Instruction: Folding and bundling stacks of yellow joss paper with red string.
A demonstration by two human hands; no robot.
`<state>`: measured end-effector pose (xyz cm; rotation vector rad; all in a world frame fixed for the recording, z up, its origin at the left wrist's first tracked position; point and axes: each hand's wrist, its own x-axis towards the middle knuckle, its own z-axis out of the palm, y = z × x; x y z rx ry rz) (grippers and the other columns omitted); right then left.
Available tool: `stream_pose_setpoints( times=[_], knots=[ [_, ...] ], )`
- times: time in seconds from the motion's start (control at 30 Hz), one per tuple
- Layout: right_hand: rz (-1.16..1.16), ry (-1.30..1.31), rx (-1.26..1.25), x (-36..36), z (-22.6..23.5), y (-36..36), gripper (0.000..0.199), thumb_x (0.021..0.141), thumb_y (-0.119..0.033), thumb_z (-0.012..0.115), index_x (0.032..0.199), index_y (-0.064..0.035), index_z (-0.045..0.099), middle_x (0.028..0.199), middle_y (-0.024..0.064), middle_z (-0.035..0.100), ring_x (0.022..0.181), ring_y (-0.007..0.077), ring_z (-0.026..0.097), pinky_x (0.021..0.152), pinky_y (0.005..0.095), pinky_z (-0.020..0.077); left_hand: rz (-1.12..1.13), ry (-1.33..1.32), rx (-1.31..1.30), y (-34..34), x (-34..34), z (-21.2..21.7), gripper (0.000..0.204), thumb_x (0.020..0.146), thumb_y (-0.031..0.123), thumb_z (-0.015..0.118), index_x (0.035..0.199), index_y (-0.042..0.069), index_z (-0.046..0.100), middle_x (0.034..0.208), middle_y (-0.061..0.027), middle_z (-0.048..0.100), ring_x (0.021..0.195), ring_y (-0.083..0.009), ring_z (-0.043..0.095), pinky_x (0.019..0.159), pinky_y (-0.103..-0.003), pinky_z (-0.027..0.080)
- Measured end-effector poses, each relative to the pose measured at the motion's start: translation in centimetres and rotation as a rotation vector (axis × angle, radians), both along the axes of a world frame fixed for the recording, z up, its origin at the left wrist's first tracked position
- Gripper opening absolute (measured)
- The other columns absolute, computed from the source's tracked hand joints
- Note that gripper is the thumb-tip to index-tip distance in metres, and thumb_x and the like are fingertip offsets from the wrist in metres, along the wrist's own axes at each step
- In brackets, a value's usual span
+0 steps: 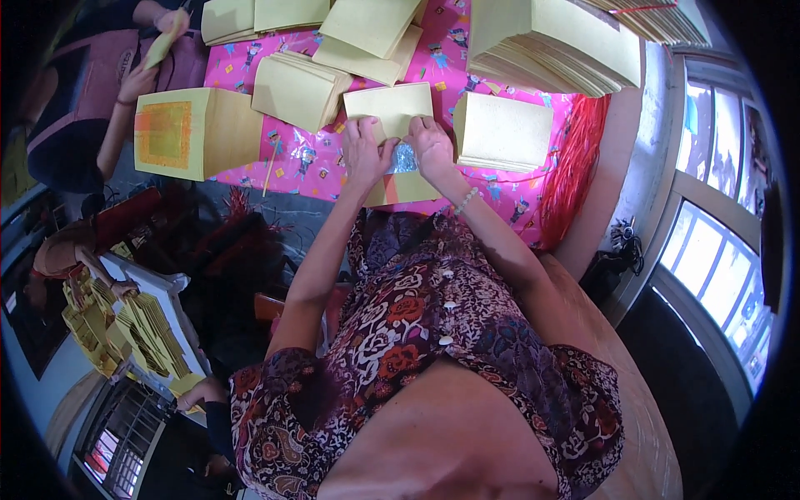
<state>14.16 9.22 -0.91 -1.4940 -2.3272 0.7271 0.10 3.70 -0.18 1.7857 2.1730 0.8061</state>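
On the pink table, a yellow paper sheet (392, 193) with a shiny silver foil patch (404, 158) lies in front of me. Both hands grip its far part, which looks lifted or folded over. My left hand (367, 152) has its fingers bent over the paper, thumb at the foil's left side. My right hand (431, 148) pinches the paper at the foil's right side, fingers curled. Just beyond my fingers is a yellow paper block (390, 100); I cannot tell whether it is joined to the sheet. A stack of yellow paper (504, 132) lies right of my right hand.
Yellow paper stacks (300, 90) and a taller pile (550, 50) stand at the back. Left lies a stack with an orange square (165, 133). Red plastic strands (579, 167) hang at the right edge. Other people work at left, one at a white table (154, 275).
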Motion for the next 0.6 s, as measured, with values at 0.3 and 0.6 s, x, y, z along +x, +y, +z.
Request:
stream_pose_setpoints(
  times=[0.3,0.6],
  knots=[
    [0.003,-0.014,-0.017,0.1,-0.1,0.8,0.023,0.08,-0.013,0.067,0.091,-0.0014,0.051,0.091,0.0188,0.058,0.082,0.0351,0.062,0.072,0.0438,0.0501,0.003,0.028,0.087,-0.1,-0.7,-0.7,0.054,0.072,0.026,0.074,0.113,0.003,0.047,0.104,-0.0181,0.045,0.099,-0.0363,0.047,0.084,-0.045,0.04],
    [0.092,-0.079,0.005,-0.8,-1.1,1.3,0.028,0.077,-0.018,0.069,0.091,-0.0021,0.052,0.091,0.0184,0.059,0.085,0.034,0.062,0.074,0.0415,0.051,-0.003,-0.002,0.063,0.1,-0.8,-1.7,0.055,0.073,0.027,0.074,0.114,0.003,0.048,0.106,-0.0184,0.045,0.1,-0.036,0.046,0.085,-0.045,0.038]
  ],
)
